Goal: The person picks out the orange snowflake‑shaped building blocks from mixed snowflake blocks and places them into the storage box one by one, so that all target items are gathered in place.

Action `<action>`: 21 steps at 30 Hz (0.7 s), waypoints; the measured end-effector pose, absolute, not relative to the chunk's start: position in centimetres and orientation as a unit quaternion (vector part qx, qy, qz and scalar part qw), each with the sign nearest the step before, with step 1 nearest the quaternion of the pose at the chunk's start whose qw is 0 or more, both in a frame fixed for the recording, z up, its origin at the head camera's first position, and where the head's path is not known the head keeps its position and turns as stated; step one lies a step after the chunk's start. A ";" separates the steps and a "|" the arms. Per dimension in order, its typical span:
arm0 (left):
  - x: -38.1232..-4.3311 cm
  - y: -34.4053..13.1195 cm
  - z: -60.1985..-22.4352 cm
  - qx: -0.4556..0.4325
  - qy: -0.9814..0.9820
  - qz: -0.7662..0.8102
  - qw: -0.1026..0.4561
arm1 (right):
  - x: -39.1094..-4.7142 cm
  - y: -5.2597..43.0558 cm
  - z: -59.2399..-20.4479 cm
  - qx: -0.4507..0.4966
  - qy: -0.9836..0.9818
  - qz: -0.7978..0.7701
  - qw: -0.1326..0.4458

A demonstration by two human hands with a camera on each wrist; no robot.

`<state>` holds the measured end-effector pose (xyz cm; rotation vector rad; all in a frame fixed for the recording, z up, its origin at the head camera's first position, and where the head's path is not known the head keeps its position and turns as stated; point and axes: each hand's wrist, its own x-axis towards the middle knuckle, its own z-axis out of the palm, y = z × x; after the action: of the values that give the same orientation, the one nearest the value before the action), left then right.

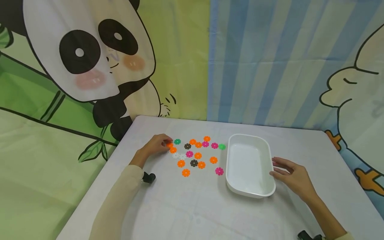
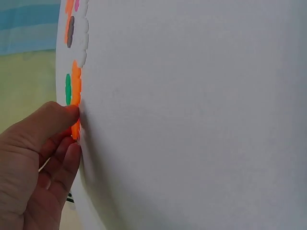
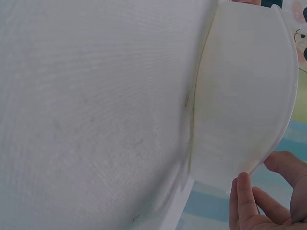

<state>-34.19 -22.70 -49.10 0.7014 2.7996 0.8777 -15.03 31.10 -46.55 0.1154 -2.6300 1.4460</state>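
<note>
Bare table [image 1: 186, 210] along the near side, room for hands to pass in front of discs [image 1: 198, 155] and tray [image 1: 240, 163]. Tray reachable from above; raised walls block sideways entry. Tight on its left: light green disc [image 1: 221, 146] just beside the wall, pink disc [image 1: 219, 171] near. Left hand [image 1: 156, 145], pinching an orange disc [image 1: 170, 145], blocks the discs' left edge; right hand [image 1: 293, 176] blocks tray's right side. Backdrop [image 1: 183, 66] bounds far edge.

wht tbl [image 1: 180, 208]: scattered multi-col. discs [image 1: 198, 155], wht tub [image 1: 250, 166] alongside.
</note>
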 end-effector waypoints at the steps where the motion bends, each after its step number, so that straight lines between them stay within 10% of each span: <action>1: -34.2 -22.7 -49.1 0.229 0.928 0.286 0.066 | -15.0 31.1 -46.6 0.040 -0.873 0.480 0.069; 21: -34.0 -23.4 -48.5 0.257 0.934 0.235 0.076 | -14.9 30.9 -46.7 0.042 -0.882 0.460 0.087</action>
<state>-33.98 -23.42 -48.55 0.7705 2.8017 0.7054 -14.91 30.86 -46.68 0.1262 -2.6278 1.3712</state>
